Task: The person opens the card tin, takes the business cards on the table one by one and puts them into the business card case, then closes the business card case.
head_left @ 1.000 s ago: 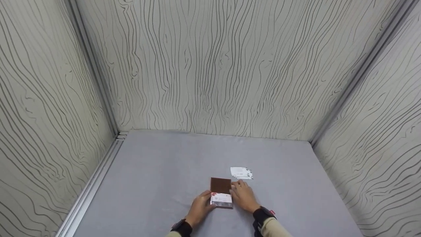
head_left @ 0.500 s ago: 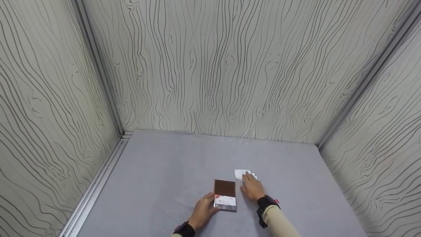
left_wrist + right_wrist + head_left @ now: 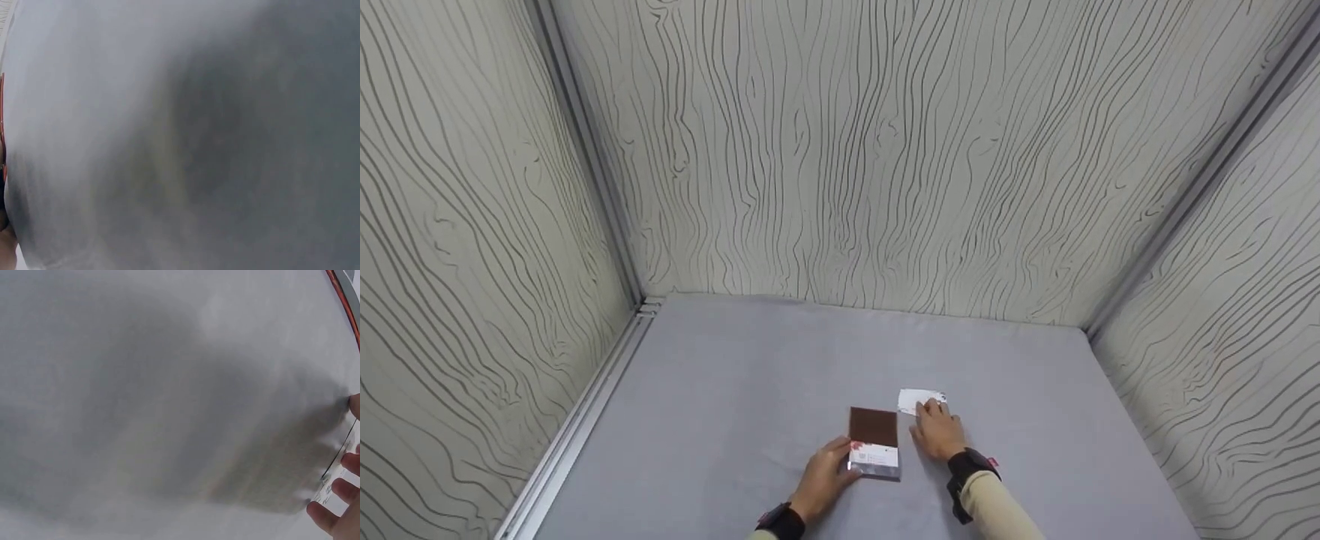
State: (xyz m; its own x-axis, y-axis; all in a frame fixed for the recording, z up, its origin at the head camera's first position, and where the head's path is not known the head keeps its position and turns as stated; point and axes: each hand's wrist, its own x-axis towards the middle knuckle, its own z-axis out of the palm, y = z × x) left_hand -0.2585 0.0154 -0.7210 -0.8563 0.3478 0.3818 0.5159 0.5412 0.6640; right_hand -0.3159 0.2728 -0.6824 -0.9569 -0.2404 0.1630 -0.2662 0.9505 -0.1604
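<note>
A brown flip-open card case (image 3: 874,427) lies unfolded on the grey cloth. In its near half sits a white card (image 3: 877,455) with a red print at its left corner. My left hand (image 3: 819,480) grips the near half by its left side, thumb at the front corner and fingers higher up. To the right and farther back, white printed business cards (image 3: 915,399) lie on the cloth. The fingers of my right hand (image 3: 940,433) rest on the cards' near right part and cover some of it. In the right wrist view its fingertips (image 3: 320,513) touch the card's edge.
Grey cloth (image 3: 750,375) covers the table. Pale wood-grain panels (image 3: 825,165) enclose it at the back and both sides. A metal rail (image 3: 574,420) runs along the left edge. The left wrist view shows mostly cloth, with the red-brown case edge (image 3: 3,124) at its margin.
My right hand has left the case's right side and reached right and back to the white cards, which have turned slightly under its fingers. The left hand has stayed on the case.
</note>
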